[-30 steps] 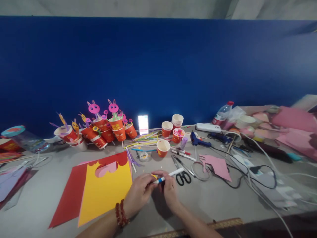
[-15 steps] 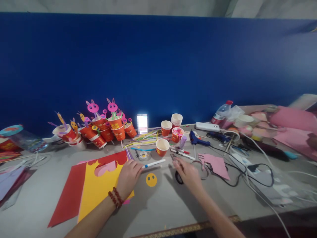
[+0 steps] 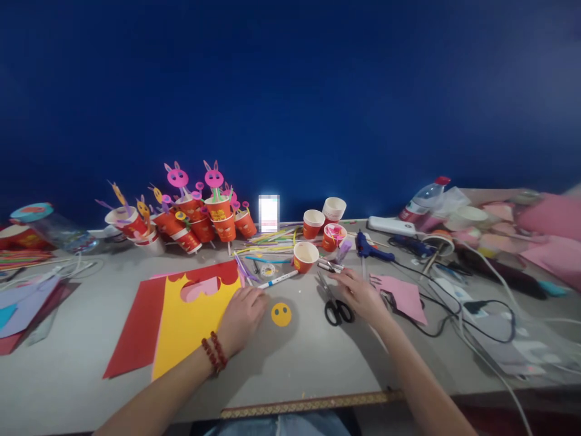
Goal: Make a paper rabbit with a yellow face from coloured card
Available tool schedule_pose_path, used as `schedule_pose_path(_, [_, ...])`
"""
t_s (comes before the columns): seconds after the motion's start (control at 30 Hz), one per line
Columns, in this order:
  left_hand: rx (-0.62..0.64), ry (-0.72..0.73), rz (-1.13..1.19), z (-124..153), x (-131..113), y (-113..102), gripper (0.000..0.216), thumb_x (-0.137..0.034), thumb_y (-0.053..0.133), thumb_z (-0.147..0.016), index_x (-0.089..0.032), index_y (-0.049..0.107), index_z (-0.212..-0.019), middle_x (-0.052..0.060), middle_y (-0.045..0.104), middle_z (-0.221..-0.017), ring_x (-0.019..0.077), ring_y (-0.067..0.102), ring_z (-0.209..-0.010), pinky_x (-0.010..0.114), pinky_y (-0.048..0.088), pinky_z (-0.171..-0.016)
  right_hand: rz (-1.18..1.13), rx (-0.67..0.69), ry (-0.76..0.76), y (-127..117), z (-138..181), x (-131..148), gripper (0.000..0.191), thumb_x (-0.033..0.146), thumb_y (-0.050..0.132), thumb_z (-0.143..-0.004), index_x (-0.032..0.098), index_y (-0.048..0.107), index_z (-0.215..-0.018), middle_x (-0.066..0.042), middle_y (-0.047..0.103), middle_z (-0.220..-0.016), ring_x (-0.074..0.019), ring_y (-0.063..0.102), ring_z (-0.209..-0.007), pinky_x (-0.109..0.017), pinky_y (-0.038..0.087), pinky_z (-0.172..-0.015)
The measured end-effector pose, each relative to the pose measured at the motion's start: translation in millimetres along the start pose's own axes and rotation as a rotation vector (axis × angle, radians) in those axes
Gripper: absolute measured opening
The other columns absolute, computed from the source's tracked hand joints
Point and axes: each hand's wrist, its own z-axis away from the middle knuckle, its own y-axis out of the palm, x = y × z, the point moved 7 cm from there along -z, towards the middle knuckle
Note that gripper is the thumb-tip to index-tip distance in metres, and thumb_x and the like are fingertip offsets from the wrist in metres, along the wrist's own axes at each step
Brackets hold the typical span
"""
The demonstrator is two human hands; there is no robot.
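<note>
My left hand (image 3: 246, 315) rests on the grey table beside the yellow paper (image 3: 195, 327), fingers loosely bent. A white marker with a blue band (image 3: 279, 280) lies just beyond its fingertips, close to a red paper cup (image 3: 305, 257). To the hand's right is a yellow paper disc face (image 3: 281, 314) with two dark eyes. Fingers stretched, my right hand (image 3: 361, 295) reaches over several markers (image 3: 330, 266) and partly hides them. Black-handled scissors (image 3: 334, 306) lie on the table beside this hand.
Decorated red cups (image 3: 218, 218) stand at the back left, near loose pipe cleaners (image 3: 272, 241). A blue glue gun (image 3: 370, 249), pink paper (image 3: 402, 297) and cables lie at the right. A bottle (image 3: 422, 203) leans behind.
The scissors, under my right hand before, lie uncovered, and that hand has moved towards the markers. The blue-banded marker lies farther from my left hand. The view has tilted down.
</note>
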Motion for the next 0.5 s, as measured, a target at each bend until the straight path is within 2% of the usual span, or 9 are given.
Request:
schedule_pose_path(0.07, [0.042, 0.084, 0.061, 14, -15, 1, 0.021, -0.02, 0.048, -0.096, -0.019, 0.063, -0.11, 0.009, 0.065, -0.105, 0.023, 0.058, -0.099, 0.039, 0.048, -0.087, -0.342, -0.044, 0.081, -2, 8, -1, 0.029, 0.029, 0.049, -0.089, 0.022, 0.074, -0.099, -0.009, 0.064, -0.094, -0.0246, 0.062, -0.085, -0.037, 0.049, -0.077])
schedule_pose_path(0.17, [0.092, 0.13, 0.116, 28, -28, 7, 0.024, -0.017, 0.047, -0.096, -0.019, 0.061, -0.115, 0.01, 0.065, -0.108, 0.0243, 0.058, -0.101, 0.041, 0.05, -0.088, -0.945, -0.044, 0.313, 19, 23, 7, 0.027, 0.039, 0.058, -0.082, 0.019, 0.073, -0.093, -0.009, 0.064, -0.092, -0.0208, 0.06, -0.07, -0.036, 0.049, -0.066])
schedule_pose_path(0.23, [0.101, 0.129, 0.123, 31, -31, 11, 0.025, -0.016, 0.048, -0.095, -0.02, 0.061, -0.116, 0.011, 0.063, -0.113, 0.0251, 0.057, -0.104, 0.043, 0.05, -0.09, -1.236, 0.086, 0.393, 43, 29, 30, 0.032, 0.04, 0.066, -0.075, 0.02, 0.07, -0.1, -0.006, 0.062, -0.084, -0.0197, 0.059, -0.068, -0.035, 0.049, -0.064])
schedule_pose_path(0.3, [0.103, 0.125, 0.124, 30, -31, 13, 0.026, -0.016, 0.049, -0.094, -0.021, 0.061, -0.117, 0.012, 0.061, -0.118, 0.026, 0.056, -0.108, 0.044, 0.05, -0.093, -1.316, 0.138, 0.395, 60, 30, 53, 0.036, 0.041, 0.073, -0.072, 0.02, 0.067, -0.101, -0.003, 0.061, -0.08, -0.018, 0.058, -0.067, -0.033, 0.048, -0.065])
schedule_pose_path(0.37, [0.106, 0.115, 0.126, 29, -30, 14, 0.028, -0.015, 0.05, -0.094, -0.021, 0.06, -0.119, 0.012, 0.061, -0.119, 0.0262, 0.056, -0.109, 0.045, 0.05, -0.094, -1.25, 0.165, 0.357, 73, 25, 70, 0.029, 0.041, 0.074, -0.074, 0.021, 0.063, -0.093, 0.001, 0.059, -0.072, -0.0158, 0.056, -0.063, -0.029, 0.045, -0.061])
schedule_pose_path(0.43, [0.106, 0.109, 0.128, 29, -29, 14, 0.029, -0.015, 0.05, -0.093, -0.02, 0.059, -0.121, 0.012, 0.061, -0.118, 0.0263, 0.057, -0.109, 0.045, 0.051, -0.094, -1.121, 0.171, 0.326, 83, 15, 79, 0.022, 0.041, 0.066, -0.082, 0.022, 0.056, -0.079, 0.005, 0.053, -0.06, -0.0123, 0.048, -0.052, -0.025, 0.039, -0.053])
schedule_pose_path(0.5, [0.104, 0.113, 0.131, 30, -29, 14, 0.03, -0.016, 0.049, -0.094, -0.019, 0.057, -0.123, 0.013, 0.062, -0.119, 0.0263, 0.058, -0.109, 0.044, 0.052, -0.094, -1.031, 0.182, 0.321, 93, 5, 82, 0.018, 0.039, 0.058, -0.086, 0.022, 0.055, -0.081, 0.007, 0.049, -0.053, -0.011, 0.043, -0.045, -0.023, 0.034, -0.047])
